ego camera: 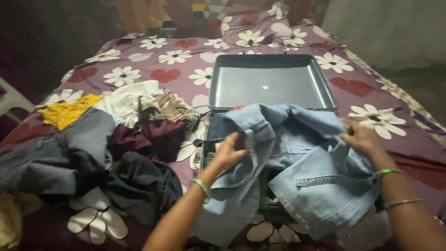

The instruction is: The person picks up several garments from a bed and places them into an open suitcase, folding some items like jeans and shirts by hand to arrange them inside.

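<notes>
Head view: denim jacket (pixel 297 158) lies gripped between left hand (pixel 227 153) and right hand (pixel 364 139).

Both hands, left hand (pixel 228 153) and right hand (pixel 362 138), grip a denim jacket (pixel 297 162) over an open suitcase (pixel 269 83).
</notes>
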